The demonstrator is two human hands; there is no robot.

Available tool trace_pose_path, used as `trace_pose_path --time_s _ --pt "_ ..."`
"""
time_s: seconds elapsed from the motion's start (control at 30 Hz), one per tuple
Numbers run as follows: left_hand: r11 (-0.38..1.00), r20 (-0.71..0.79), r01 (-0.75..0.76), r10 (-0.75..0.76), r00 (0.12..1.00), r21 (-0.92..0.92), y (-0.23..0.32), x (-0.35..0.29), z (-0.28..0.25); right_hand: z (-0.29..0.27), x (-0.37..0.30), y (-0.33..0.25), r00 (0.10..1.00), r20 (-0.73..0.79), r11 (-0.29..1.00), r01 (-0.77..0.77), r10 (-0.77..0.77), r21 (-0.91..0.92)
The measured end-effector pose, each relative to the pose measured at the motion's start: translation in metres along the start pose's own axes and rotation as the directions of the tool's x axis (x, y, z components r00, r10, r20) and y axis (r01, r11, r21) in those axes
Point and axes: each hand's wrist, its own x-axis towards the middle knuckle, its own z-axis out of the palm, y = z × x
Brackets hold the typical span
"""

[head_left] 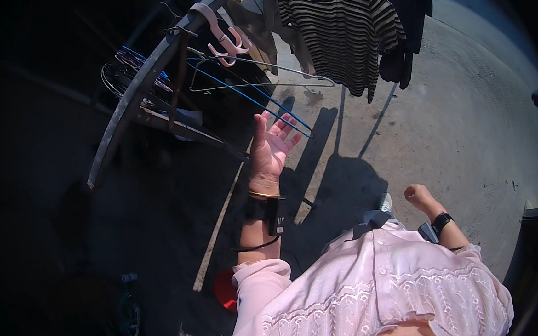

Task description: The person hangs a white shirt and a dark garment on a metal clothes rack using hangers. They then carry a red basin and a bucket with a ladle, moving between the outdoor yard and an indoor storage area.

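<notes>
My left hand (273, 143) is raised, palm up with fingers spread, and holds nothing. Its fingertips are close to the lower end of a blue wire hanger (247, 97); I cannot tell whether they touch. A pale wire hanger (261, 69) hangs across the blue one. Above both, a pink multi-hook (227, 43) is hooked over the metal rail (126, 98). At my right side, my right hand (420, 198) hangs low with its fingers curled in, and no object shows in it.
A striped shirt (337, 33) and dark clothing (405, 12) hang beyond my hands. More hangers (141, 64) crowd the rail at the left. A red round object (225, 290) is low beside my left sleeve. Shadows cross the concrete ground (455, 122).
</notes>
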Motion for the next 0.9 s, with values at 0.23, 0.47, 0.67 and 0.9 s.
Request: trace_pose_path --time_s 0.23,0.47,0.67,0.9 --pt "0.988 -0.206 -0.155 0.150 0.967 -0.008 0.015 0.007 0.052 -0.013 -0.002 0.015 0.998 -0.066 0.997 0.009 -0.004 0.072" --pt "0.940 -0.316 -0.340 0.318 0.894 -0.014 -0.013 -0.006 0.055 -0.069 -0.005 0.060 0.989 -0.134 0.994 0.072 -0.061 0.080" --pt "0.967 -0.658 -0.081 -0.100 0.747 -0.240 -0.107 -0.019 0.018 -0.125 -0.018 0.140 0.982 -0.182 0.996 -0.025 0.041 0.088" --pt "0.951 -0.616 0.137 -0.285 0.734 -0.277 -0.234 0.008 0.048 -0.181 -0.028 0.237 0.963 -0.238 0.989 -0.107 0.128 0.102"
